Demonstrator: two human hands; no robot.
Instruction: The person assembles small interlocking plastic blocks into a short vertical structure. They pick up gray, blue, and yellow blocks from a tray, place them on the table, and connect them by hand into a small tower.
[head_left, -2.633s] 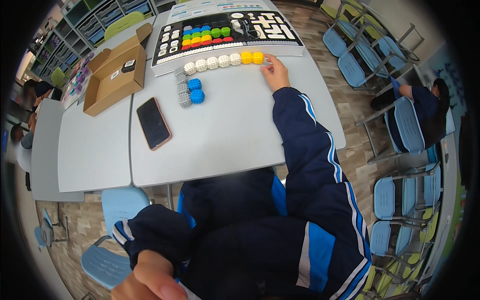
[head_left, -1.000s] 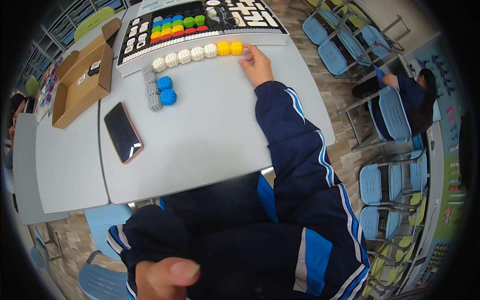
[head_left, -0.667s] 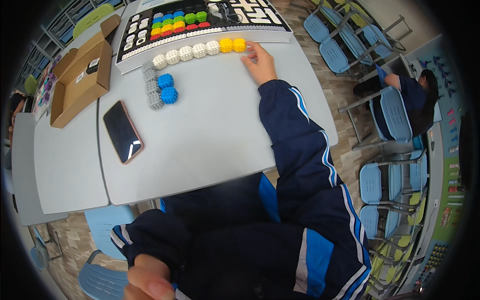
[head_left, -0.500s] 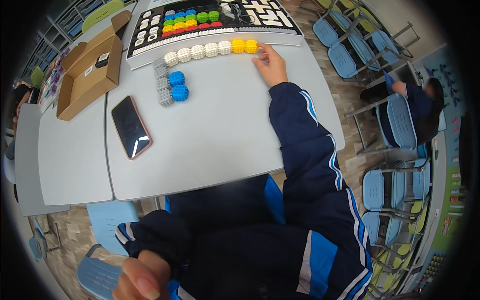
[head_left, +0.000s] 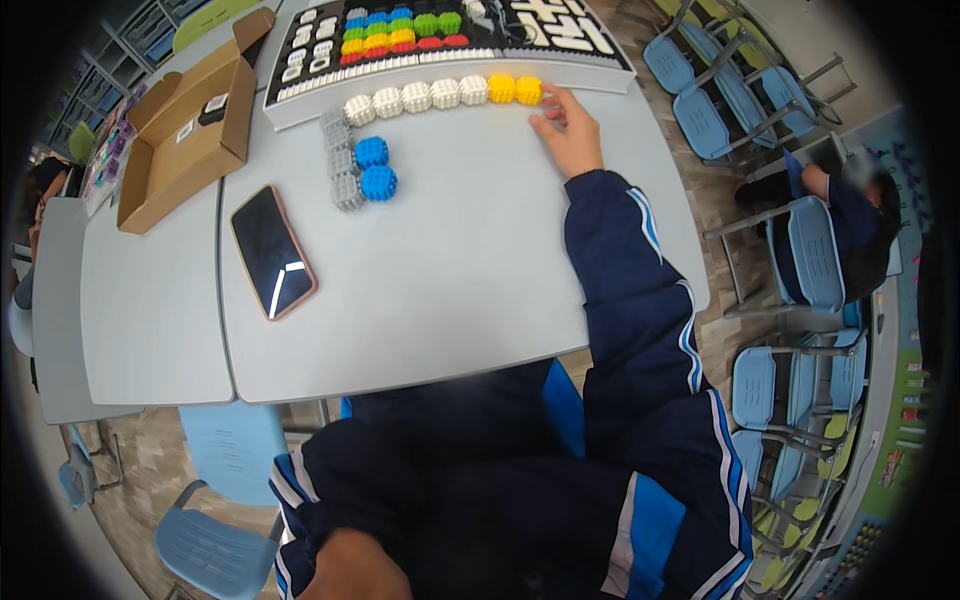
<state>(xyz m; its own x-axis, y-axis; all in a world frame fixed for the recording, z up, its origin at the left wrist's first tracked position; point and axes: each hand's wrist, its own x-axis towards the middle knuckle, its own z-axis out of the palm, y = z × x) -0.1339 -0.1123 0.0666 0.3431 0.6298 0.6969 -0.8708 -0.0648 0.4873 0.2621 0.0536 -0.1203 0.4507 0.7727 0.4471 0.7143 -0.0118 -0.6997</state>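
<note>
My right hand (head_left: 572,133) rests on the table at the end of a row of knobbly building blocks. Its index fingertip meets the outer yellow block (head_left: 529,91), while the thumb stands apart from the index finger, with nothing gripped. Two yellow blocks continue a line of several white blocks (head_left: 415,97). At the left end, grey blocks (head_left: 341,160) run toward me, and two blue blocks (head_left: 379,183) sit against their right side. My left hand (head_left: 358,568) is low in front of my body; the lower picture edge cuts it off, hiding its fingers.
Behind the row lies a white-rimmed kit tray (head_left: 300,112) of coloured blocks and white parts. A phone (head_left: 273,252) lies on the left of the table (head_left: 420,290), near an open cardboard box (head_left: 190,130). Stacked blue chairs (head_left: 700,125) and a seated person (head_left: 850,215) are at right.
The view has shifted, moving the table contents slightly rightward. My left hand has dropped lower, its fingers leaving the picture. My right hand stays at the yellow end.
</note>
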